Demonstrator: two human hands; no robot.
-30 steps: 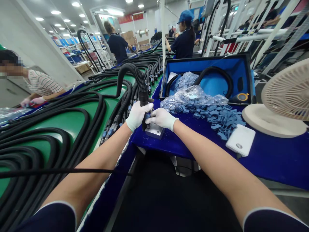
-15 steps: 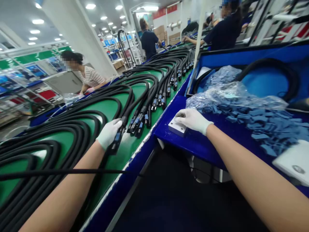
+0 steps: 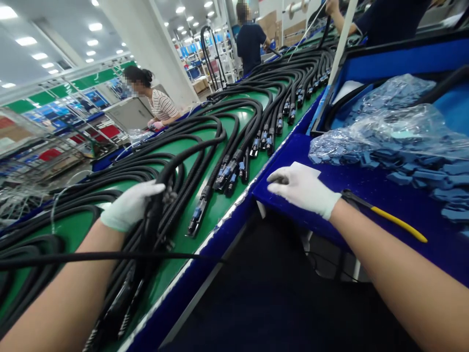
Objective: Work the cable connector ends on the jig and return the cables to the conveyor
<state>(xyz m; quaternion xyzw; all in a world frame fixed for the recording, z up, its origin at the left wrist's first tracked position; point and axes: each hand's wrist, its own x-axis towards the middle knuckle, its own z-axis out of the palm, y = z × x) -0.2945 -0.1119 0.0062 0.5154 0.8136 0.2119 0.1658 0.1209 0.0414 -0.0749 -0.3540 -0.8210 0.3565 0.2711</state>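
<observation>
The left hand [image 3: 130, 208], fingers clamped round a black cable [image 3: 153, 227], sits over the green counter [image 3: 216, 215]; the right hand [image 3: 302, 190] lies flat, fingers together, on a white block [image 3: 307, 168]; a hard tug could snag neighbouring cables [image 3: 190, 166] and drag their connectors [image 3: 224, 176] off the edge.

Black corrugated cable [image 3: 152, 220] gripped in gloved left hand [image 3: 130, 206], running down toward lower left of frame; white block [image 3: 307, 167] mostly covered by flat, gloved right hand [image 3: 302, 191], right of centre.
</observation>
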